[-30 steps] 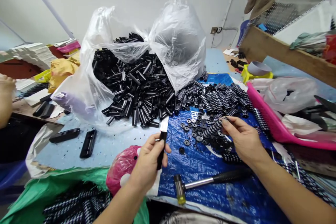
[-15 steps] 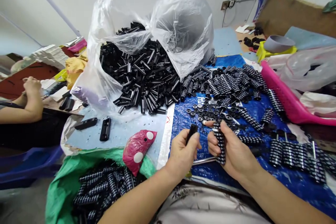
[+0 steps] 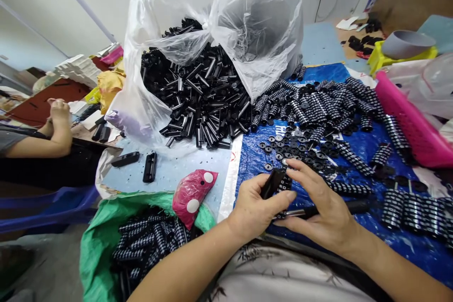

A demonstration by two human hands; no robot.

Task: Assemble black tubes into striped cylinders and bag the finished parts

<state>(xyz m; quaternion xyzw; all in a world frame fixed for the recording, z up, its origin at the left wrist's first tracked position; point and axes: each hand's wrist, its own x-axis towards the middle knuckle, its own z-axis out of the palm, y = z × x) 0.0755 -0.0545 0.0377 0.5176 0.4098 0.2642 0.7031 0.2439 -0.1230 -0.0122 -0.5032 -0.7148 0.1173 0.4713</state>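
**Lower centre of the frame.** The left hand [image 3: 253, 210] pinched a black plastic tube [image 3: 272, 183] between thumb and fingers, with its free end raised toward the right hand [image 3: 320, 212]. That hand's fingers closed over a striped sleeve [image 3: 286, 183], which was largely hidden. Both hands were above the blue tarp [image 3: 255, 160] on the counter [image 3: 177, 170], just below the scattered black washers [image 3: 279, 148]. The tube looked light, rigid and smooth, so probably slippery. A grip round its lower half seemed soundest, leaving the tip clear.
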